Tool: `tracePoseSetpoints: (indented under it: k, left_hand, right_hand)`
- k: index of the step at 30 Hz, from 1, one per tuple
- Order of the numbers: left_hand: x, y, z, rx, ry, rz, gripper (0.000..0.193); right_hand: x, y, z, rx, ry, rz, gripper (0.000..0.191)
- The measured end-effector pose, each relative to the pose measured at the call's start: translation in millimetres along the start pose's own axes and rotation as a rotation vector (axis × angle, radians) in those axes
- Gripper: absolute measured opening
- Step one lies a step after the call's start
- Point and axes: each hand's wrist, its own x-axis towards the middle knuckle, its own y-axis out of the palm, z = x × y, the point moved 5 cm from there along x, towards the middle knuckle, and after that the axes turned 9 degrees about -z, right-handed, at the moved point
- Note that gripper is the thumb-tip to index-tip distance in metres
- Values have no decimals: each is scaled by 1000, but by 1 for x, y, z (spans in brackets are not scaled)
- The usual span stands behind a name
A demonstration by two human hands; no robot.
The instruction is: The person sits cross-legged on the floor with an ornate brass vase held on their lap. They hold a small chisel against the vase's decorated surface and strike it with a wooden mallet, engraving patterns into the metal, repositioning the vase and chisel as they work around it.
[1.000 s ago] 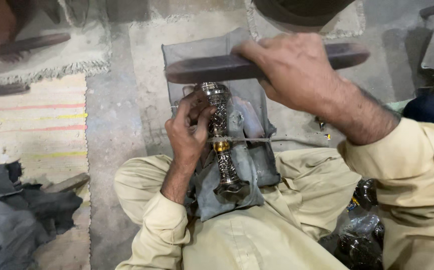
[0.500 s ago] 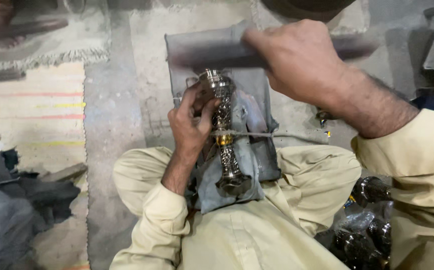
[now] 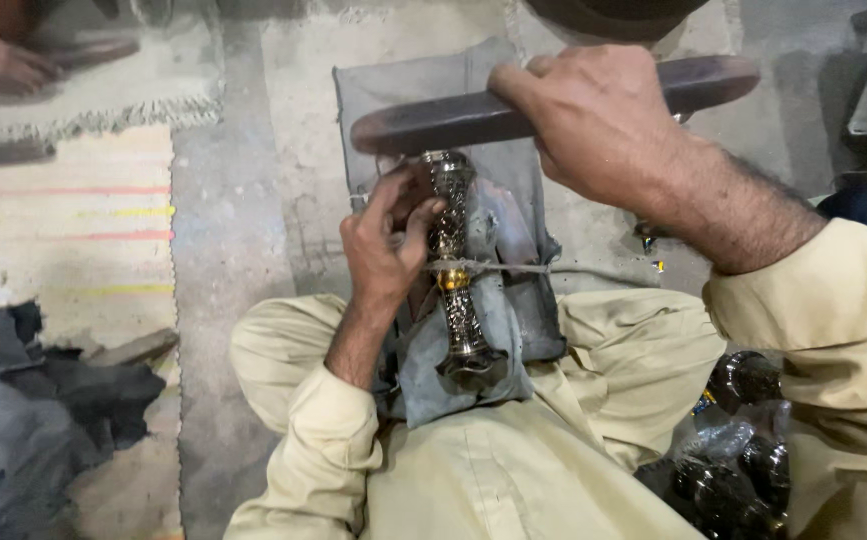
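Note:
My right hand (image 3: 603, 125) grips a long dark wooden bar (image 3: 433, 120) that lies crosswise over the top end of an ornate silver and brass metal stem (image 3: 453, 270). The stem lies lengthwise on a grey cloth (image 3: 513, 230) across my lap. My left hand (image 3: 388, 245) pinches the stem's upper part with fingertips and thumb. A thin cord (image 3: 553, 268) is wrapped around the stem's brass band and runs off to the right.
I sit cross-legged in beige clothes on a concrete floor (image 3: 223, 250). A striped mat (image 3: 63, 230) lies to the left, dark cloth (image 3: 23, 400) at lower left. Shiny dark metal parts in plastic (image 3: 743, 450) lie by my right knee. Another person's hand (image 3: 3, 60) shows at top left.
The right hand and wooden bar have shifted slightly over the stem's top. The left hand's fingers keep their hold on the stem, moved a little.

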Motion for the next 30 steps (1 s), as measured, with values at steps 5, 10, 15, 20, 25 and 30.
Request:
tracePoseSetpoints:
  k: [5,10,15,20,25,30]
  left_hand:
    - [-5,-5,1,-66,17,-61,41]
    - [-4,-6,0,-5,-53,-40,43]
    - [-3,-7,-5,-57,-77,-34,44]
    - [-4,-3,0,-60,-24,-17,40]
    - [-6,-5,17,-182,-80,-88,36]
    - [-9,-25,35,-480,-300,-127,40]
  right_hand:
    - [2,-18,-1,73,-24,-221,37]
    - [6,-14,-1,-51,-72,-41,29]
    - [9,-12,3,-98,-82,-6,28]
    - [10,-17,3,-105,-86,-97,35]
    - [-2,-1,-8,-185,-40,118,33]
    - [-47,26,-39,213,346,193,40]
